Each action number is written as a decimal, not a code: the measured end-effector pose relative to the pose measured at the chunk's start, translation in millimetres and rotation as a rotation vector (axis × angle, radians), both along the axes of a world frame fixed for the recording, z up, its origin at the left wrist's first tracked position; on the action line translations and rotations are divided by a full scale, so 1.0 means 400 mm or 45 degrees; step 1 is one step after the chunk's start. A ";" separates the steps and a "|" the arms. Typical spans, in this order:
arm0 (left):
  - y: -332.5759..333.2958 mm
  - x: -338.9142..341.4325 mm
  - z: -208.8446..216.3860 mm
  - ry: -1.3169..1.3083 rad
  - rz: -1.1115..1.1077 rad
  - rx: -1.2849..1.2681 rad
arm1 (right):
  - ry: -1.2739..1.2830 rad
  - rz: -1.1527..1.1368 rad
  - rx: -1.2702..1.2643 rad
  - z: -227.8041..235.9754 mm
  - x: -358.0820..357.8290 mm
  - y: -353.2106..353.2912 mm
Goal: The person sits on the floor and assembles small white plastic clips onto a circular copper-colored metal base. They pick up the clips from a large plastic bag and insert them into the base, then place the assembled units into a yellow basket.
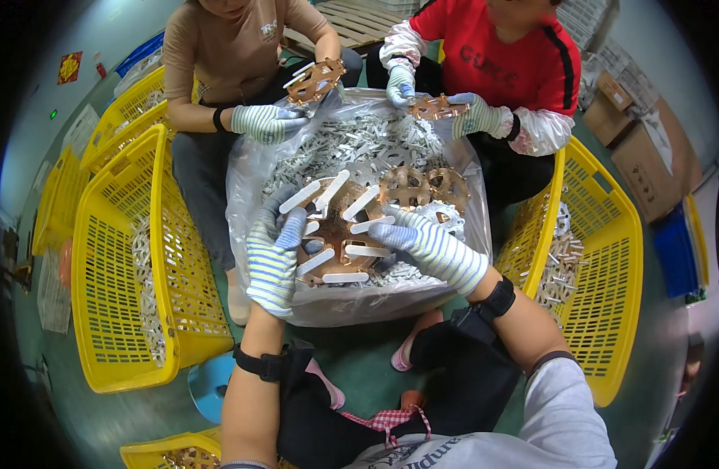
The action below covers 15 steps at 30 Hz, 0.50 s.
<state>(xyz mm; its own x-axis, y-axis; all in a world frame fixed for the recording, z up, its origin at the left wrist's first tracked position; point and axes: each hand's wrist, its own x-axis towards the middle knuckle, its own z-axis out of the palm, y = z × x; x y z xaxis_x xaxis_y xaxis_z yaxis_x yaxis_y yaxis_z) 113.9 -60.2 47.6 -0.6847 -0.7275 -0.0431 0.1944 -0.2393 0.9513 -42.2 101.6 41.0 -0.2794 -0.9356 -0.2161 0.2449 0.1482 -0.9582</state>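
Observation:
Over the near part of a plastic-lined bin, I hold up a round copper-coloured metal plate (338,233) with cut-out openings. Several flat silver strips stick out around it. My left hand (270,258), in a striped glove, is closed on the plate's left edge, thumb in front. At the right edge, my right hand (444,250), gloved alike, has its fingertips closed on the end of a silver strip (367,225). Its fingers behind the plate are hidden. Just beyond lie two more copper-coloured plates (406,186) and a silver toothed plate (445,217).
The bin's clear plastic liner (352,311) surrounds a heap of loose silver strips (352,144). Across it, two gloved people hold copper-coloured plates (316,80). Yellow baskets (125,344) with metal pieces stand left and right. A blue stool (209,387) is by my left forearm.

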 end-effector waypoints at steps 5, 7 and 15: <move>0.017 -0.010 -0.021 0.073 0.104 -0.062 | -0.422 -0.087 -0.010 -0.050 0.032 -0.021; 0.027 -0.010 -0.018 0.063 0.101 -0.065 | -0.417 -0.119 0.005 -0.057 0.040 -0.018; 0.027 -0.011 -0.011 0.035 0.053 -0.031 | -0.321 -0.098 0.091 -0.046 0.037 -0.020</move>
<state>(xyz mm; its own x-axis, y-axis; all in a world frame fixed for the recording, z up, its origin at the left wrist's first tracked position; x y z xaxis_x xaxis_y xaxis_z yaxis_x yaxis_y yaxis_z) 109.7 -49.5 43.1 -0.6544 -0.7561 -0.0066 0.2301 -0.2074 0.9508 -27.4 93.7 22.5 -0.2779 -0.8937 -0.3523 0.4874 0.1848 -0.8534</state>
